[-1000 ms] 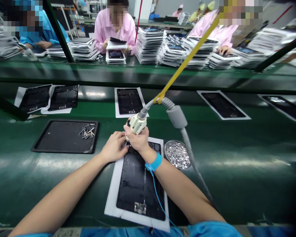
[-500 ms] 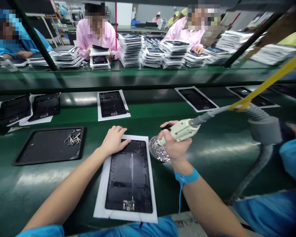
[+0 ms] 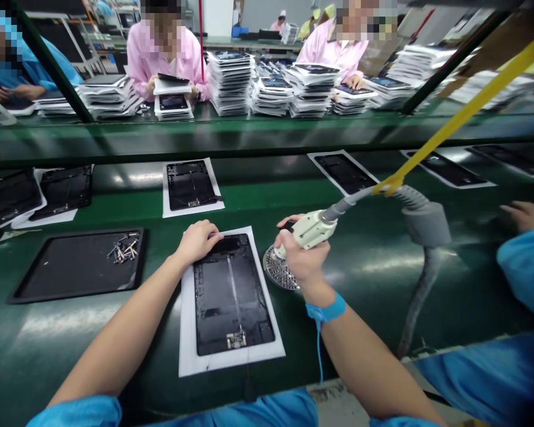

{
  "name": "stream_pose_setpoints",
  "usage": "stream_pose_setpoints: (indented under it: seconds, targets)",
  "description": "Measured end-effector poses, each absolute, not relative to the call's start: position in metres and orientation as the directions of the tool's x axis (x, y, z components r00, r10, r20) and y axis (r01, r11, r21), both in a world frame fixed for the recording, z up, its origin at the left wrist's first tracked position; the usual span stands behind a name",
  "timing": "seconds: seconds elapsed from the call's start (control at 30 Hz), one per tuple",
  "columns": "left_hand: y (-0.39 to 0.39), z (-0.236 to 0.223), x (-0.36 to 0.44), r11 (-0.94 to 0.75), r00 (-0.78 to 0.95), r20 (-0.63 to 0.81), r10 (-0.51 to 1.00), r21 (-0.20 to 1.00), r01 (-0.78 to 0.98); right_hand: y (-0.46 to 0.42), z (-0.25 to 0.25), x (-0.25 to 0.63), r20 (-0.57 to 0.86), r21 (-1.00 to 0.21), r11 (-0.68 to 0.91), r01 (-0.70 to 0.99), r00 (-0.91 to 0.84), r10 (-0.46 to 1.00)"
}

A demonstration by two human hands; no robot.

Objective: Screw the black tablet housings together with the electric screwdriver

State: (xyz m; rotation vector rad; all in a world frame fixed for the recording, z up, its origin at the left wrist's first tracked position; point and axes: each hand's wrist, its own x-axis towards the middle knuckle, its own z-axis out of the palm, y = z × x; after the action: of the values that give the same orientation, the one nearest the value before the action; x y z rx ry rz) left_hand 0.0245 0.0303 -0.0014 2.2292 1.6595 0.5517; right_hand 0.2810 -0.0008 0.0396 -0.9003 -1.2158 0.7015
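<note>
A: Right hand (image 3: 305, 258) first. What's in it?

B: A cream handheld tool (image 3: 312, 229), fingers wrapped closely round its body. Its lower end is over the round metal dish (image 3: 276, 271); cannot tell whether it touches.

A: And the other end?

B: Runs into a grey cable (image 3: 416, 314), hung from a yellow strap (image 3: 467, 112). Blue band (image 3: 327, 309) on the right wrist, thin cord trailing down.

A: Left hand (image 3: 200, 240)?

B: At the upper left corner of the black panel (image 3: 234, 296), fingers bent, thumb along the top edge. Cannot tell whether it pinches the panel or merely rests there.

A: Where does the panel lie?

B: Flat on a white sheet (image 3: 187, 353), on the green bench (image 3: 382, 284), directly before the person. Small circuit board (image 3: 236, 340) at its near end. The dish sits just beside it, on the right.

A: Farther left?

B: Black tray (image 3: 80, 261), near the left forearm, a loose heap of small metal parts (image 3: 124, 249) at its far right corner.

A: Anyone close?

B: A co-worker's hand (image 3: 525, 214) at the right edge, blue sleeve (image 3: 527, 273), well apart from the tool. Beyond the bench, two people in pink among stacks of sheets and panels.
</note>
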Motion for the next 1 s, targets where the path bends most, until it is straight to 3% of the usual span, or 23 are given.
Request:
stream_pose_setpoints:
  seconds: [0.57, 0.7, 0.87, 1.0]
  targets:
    - [0.032, 0.005, 0.035, -0.224, 0.204, 0.092, 0.975, 0.435, 0.872, 0.000, 0.039, 0.281, 0.475, -0.876, 0.482, 0.032, 0.234, 0.848]
    - [0.039, 0.008, 0.043, -0.191, 0.160, 0.110, 0.981, 0.387, 0.902, -0.019, 0.049, 0.273, 0.471, -0.865, 0.499, -0.059, 0.251, 0.846]
    - [0.050, 0.007, 0.045, -0.163, 0.127, 0.120, 0.985, 0.366, 0.916, -0.068, 0.046, 0.251, 0.490, -0.852, 0.450, -0.269, -0.103, 0.866]
    - [0.052, 0.004, 0.045, -0.164, 0.129, 0.121, 0.984, 0.355, 0.920, -0.089, 0.034, 0.241, 0.507, -0.854, 0.437, -0.282, -0.265, 0.820]
